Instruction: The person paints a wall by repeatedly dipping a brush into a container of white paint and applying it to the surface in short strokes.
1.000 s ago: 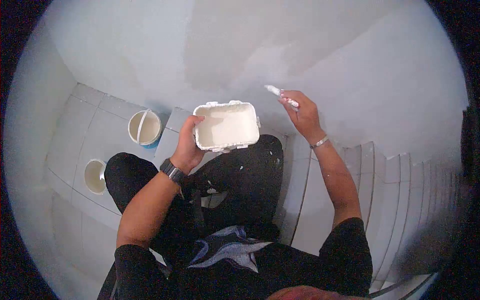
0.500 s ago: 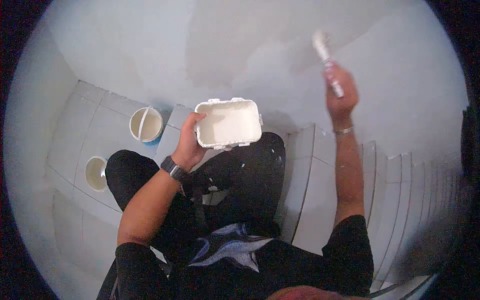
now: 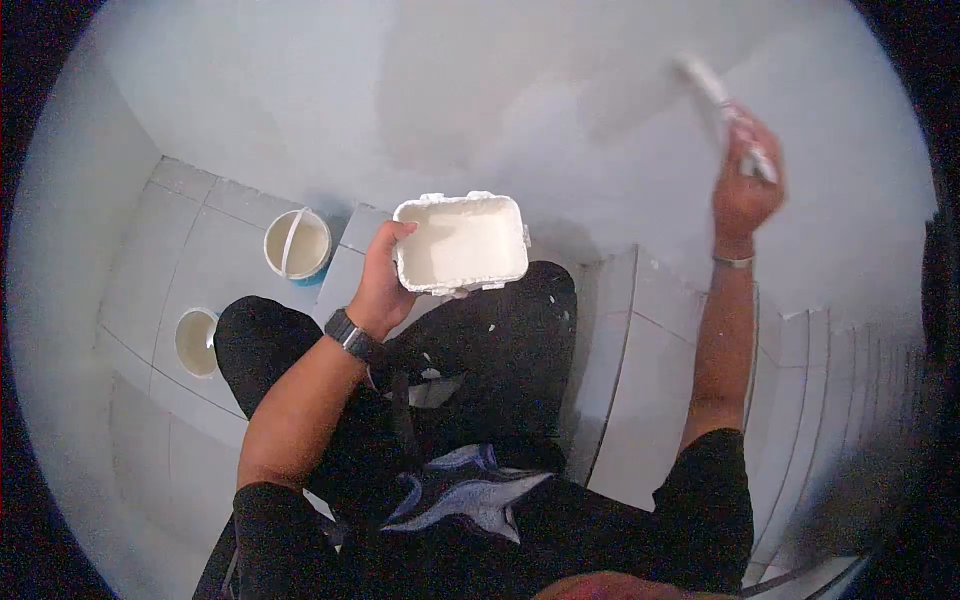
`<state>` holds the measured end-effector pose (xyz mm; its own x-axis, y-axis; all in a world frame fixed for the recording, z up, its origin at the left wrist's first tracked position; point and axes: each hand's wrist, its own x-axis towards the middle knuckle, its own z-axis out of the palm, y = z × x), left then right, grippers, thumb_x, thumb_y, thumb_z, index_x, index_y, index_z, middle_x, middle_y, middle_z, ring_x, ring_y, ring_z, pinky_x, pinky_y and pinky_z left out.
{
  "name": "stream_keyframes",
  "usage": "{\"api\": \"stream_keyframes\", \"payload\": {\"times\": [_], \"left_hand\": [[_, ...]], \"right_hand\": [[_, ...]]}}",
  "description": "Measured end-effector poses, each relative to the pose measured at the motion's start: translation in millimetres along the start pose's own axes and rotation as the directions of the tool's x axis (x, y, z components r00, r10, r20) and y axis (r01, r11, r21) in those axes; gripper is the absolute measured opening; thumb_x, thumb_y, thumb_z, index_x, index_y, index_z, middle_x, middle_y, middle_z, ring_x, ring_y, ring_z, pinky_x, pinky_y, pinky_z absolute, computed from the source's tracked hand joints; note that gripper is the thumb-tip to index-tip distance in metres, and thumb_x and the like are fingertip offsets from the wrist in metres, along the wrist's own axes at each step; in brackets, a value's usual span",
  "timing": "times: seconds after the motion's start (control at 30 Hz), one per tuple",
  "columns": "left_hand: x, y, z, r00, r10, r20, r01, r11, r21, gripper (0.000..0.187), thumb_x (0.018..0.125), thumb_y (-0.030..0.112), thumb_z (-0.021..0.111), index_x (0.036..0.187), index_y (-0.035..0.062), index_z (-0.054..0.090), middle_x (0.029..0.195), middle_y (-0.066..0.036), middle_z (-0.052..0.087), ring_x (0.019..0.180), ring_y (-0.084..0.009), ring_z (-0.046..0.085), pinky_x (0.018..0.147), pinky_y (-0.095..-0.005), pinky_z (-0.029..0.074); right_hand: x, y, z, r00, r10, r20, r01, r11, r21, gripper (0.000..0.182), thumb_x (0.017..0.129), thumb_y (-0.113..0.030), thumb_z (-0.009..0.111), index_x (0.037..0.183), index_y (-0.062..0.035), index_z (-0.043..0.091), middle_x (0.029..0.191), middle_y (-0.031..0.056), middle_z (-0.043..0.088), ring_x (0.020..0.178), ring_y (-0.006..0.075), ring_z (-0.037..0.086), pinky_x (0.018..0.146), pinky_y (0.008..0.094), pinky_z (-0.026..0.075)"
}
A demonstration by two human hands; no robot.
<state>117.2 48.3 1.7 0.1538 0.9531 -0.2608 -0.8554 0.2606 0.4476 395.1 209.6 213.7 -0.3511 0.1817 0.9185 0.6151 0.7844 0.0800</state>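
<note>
A white rectangular tub [image 3: 462, 243] with pale paint inside rests in my left hand [image 3: 382, 275]. My thumb hooks over its left rim, and the other fingers are hidden beneath it. Out to the right, my right hand [image 3: 752, 185] is closed around the handle of a paintbrush [image 3: 712, 85]. The brush is blurred by motion, its pale bristles pointing up and left against the wall [image 3: 560, 60]. Grey, darker patches show on the wall around and left of the bristles.
A white bucket [image 3: 298, 246] with a handle and blue lower side stands on the tiled floor to the left. Nearer my knee is a smaller pale container [image 3: 197, 343]. Tiled steps [image 3: 655, 370] descend toward the right, beneath my right arm.
My right hand has swept the paintbrush to the right across the wall, its bristles now tilting further left. The tub in my left hand has hardly moved.
</note>
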Motion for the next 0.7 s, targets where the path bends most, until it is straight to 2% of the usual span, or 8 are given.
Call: {"api": "stream_keyframes", "payload": {"times": [0.13, 0.27, 0.33, 0.43, 0.5, 0.53, 0.6, 0.7], "left_hand": [[-2, 2, 1, 1.000, -0.006, -0.001, 0.006, 1.000, 0.015, 0.058, 0.084, 0.037, 0.044, 0.130, 0.0026, 0.040, 0.125, -0.017, 0.050, 0.108, -0.0346, 0.056, 0.079, -0.0578, 0.051], [-4, 6, 4, 1.000, -0.021, -0.004, 0.021, 1.000, 0.022, 0.058, 0.084, 0.037, 0.045, 0.130, 0.0028, 0.039, 0.124, -0.017, 0.050, 0.108, -0.0348, 0.056, 0.079, -0.0577, 0.051], [-4, 6, 3, 1.000, -0.026, -0.014, 0.026, 0.999, 0.029, 0.058, 0.084, 0.037, 0.045, 0.131, 0.0028, 0.039, 0.124, -0.016, 0.050, 0.108, -0.0349, 0.056, 0.079, -0.0576, 0.051], [-3, 3, 1, 1.000, -0.012, -0.011, 0.012, 1.000, 0.003, 0.059, 0.084, 0.038, 0.045, 0.131, 0.0029, 0.039, 0.125, -0.017, 0.050, 0.109, -0.0353, 0.056, 0.079, -0.0575, 0.052], [-5, 4, 6, 1.000, -0.007, -0.009, 0.007, 1.000, 0.022, 0.058, 0.084, 0.037, 0.045, 0.131, 0.0027, 0.039, 0.125, -0.017, 0.050, 0.109, -0.0353, 0.055, 0.079, -0.0577, 0.052], [-5, 4, 7, 1.000, -0.008, -0.008, 0.008, 1.000, 0.026, 0.058, 0.084, 0.037, 0.045, 0.131, 0.0027, 0.039, 0.125, -0.017, 0.050, 0.109, -0.0353, 0.055, 0.079, -0.0577, 0.052], [-5, 4, 5, 1.000, -0.015, -0.011, 0.016, 1.000, 0.022, 0.058, 0.084, 0.037, 0.044, 0.131, 0.0027, 0.039, 0.125, -0.017, 0.050, 0.110, -0.0355, 0.055, 0.079, -0.0583, 0.052], [-4, 3, 4, 1.000, -0.010, 0.014, 0.010, 1.000, 0.011, 0.057, 0.084, 0.036, 0.043, 0.131, 0.0028, 0.039, 0.125, -0.017, 0.050, 0.110, -0.0359, 0.055, 0.078, -0.0586, 0.052]], "right_hand": [[23, -2, -9, 0.939, -0.272, -0.209, 0.260, 0.962, -0.085, 0.010, 0.086, -0.008, 0.065, 0.094, -0.0023, 0.065, 0.096, 0.0111, 0.069, 0.086, 0.0208, 0.066, 0.074, 0.0327, 0.053], [-31, -12, 23, 0.953, -0.261, 0.151, 0.266, 0.964, -0.017, 0.006, 0.087, -0.005, 0.063, 0.092, -0.0017, 0.063, 0.096, 0.0160, 0.068, 0.089, 0.0269, 0.066, 0.076, 0.0368, 0.053], [-73, -18, 43, 0.948, -0.138, 0.286, 0.099, 0.984, 0.146, 0.007, 0.084, -0.005, 0.066, 0.091, -0.0045, 0.064, 0.096, 0.0138, 0.068, 0.091, 0.0267, 0.066, 0.077, 0.0361, 0.052], [-118, -33, 56, 0.903, -0.073, 0.423, 0.020, 0.991, 0.130, 0.015, 0.079, -0.010, 0.071, 0.093, -0.0093, 0.065, 0.097, 0.0103, 0.068, 0.090, 0.0250, 0.066, 0.078, 0.0349, 0.053], [-129, -44, 55, 0.752, 0.185, 0.633, -0.334, 0.934, 0.123, 0.011, 0.081, -0.010, 0.069, 0.091, -0.0090, 0.065, 0.098, 0.0104, 0.068, 0.090, 0.0250, 0.066, 0.078, 0.0353, 0.053], [-126, -41, 53, 0.754, 0.188, 0.630, -0.336, 0.934, 0.123, 0.011, 0.081, -0.010, 0.069, 0.091, -0.0090, 0.065, 0.098, 0.0104, 0.068, 0.090, 0.0250, 0.066, 0.078, 0.0353, 0.053], [-114, -25, 46, 0.897, -0.101, 0.430, 0.033, 0.986, 0.163, 0.009, 0.083, -0.011, 0.067, 0.092, -0.0087, 0.065, 0.098, 0.0113, 0.068, 0.090, 0.0257, 0.066, 0.077, 0.0357, 0.053], [-57, -14, 19, 0.994, -0.111, 0.019, 0.112, 0.994, -0.018, 0.009, 0.084, -0.011, 0.067, 0.092, -0.0072, 0.066, 0.097, 0.0118, 0.068, 0.089, 0.0259, 0.066, 0.076, 0.0357, 0.052]]}}
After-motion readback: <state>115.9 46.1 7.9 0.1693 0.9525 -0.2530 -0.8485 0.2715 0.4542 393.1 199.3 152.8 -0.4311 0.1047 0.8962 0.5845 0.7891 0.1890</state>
